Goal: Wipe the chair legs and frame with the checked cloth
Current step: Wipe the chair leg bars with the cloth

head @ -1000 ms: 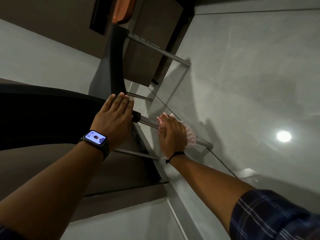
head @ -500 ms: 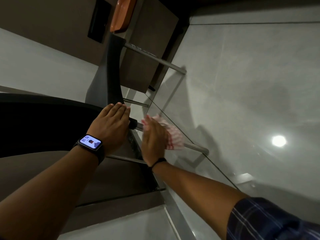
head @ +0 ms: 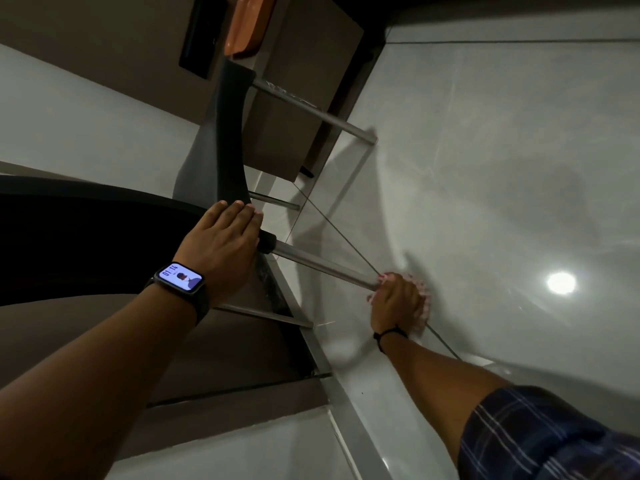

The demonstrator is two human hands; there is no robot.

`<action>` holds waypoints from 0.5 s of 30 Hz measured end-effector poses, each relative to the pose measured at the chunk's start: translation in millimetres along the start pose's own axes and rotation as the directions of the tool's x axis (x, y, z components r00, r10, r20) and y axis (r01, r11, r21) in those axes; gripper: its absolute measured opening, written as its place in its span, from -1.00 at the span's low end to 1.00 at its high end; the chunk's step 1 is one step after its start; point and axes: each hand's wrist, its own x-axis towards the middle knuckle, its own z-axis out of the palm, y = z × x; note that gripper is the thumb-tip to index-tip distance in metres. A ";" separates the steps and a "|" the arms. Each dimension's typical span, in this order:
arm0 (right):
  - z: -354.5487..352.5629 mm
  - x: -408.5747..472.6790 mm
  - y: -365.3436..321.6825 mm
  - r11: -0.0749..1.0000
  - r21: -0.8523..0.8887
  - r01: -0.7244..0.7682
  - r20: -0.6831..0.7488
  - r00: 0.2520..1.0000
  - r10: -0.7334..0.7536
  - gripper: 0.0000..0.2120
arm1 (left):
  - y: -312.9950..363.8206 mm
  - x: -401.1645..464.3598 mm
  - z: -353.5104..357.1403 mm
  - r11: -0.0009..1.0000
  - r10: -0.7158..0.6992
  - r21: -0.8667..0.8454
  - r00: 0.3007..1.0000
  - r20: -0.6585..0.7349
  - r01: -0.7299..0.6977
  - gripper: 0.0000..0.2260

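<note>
The view is tilted. A dark chair [head: 221, 147] stands on a glossy tiled floor, its metal legs running out to the right. My left hand [head: 221, 247], with a smartwatch on the wrist, lies flat on the black seat edge where the near leg [head: 322, 266] joins it. My right hand [head: 398, 303] is wrapped around the foot end of that leg, shut on the pink-and-white checked cloth [head: 423, 303]. Most of the cloth is hidden under my fingers. A farther leg [head: 311, 110] stretches toward the upper right.
A brown cabinet or door panel [head: 304, 81] stands behind the chair, with an orange object [head: 244, 26] and a black rectangle [head: 202, 36] near the top. A grey skirting strip [head: 346, 393] runs along the floor. A lamp reflection [head: 561, 283] glares on the tiles.
My right hand has slid the checked cloth along the near leg, from close to the seat down to the foot end. My left hand stayed on the seat edge.
</note>
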 end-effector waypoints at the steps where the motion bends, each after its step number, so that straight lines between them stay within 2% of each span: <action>1: -0.3 3.7 2.2 0.999 -0.020 -0.046 0.003 0.999 0.046 -0.52 | 0.2 0.8 -0.7 1.000 -0.005 -0.008 1.000 0.010 0.005 -0.47; 3: 1.2 2.9 -11.2 0.998 0.063 -0.014 0.018 1.000 0.013 -0.56 | 0.6 2.3 -0.8 1.000 -0.014 -0.018 1.000 0.022 0.015 -0.46; 5: 7.8 -10.2 -43.5 0.968 0.202 0.149 0.006 0.988 -0.153 -0.61 | 0.7 2.2 0.0 1.000 -0.016 -0.017 1.000 0.022 0.017 -0.45; 10: 38.6 -60.2 -157.8 0.803 0.363 0.472 0.008 0.861 -0.509 -0.53 | 0.5 3.5 3.0 1.000 -0.015 -0.004 1.000 0.021 0.015 -0.43; 12: 41.4 -66.4 -181.3 0.764 0.378 0.523 0.025 0.819 -0.574 -0.45 | 1.1 4.9 5.2 1.000 -0.006 0.012 1.000 0.022 0.006 -0.41; 15: 39.4 -55.8 -165.8 0.721 0.232 0.653 0.064 0.730 -0.681 -0.54 | 1.3 4.9 6.8 1.000 -0.006 0.020 1.000 0.011 0.006 -0.41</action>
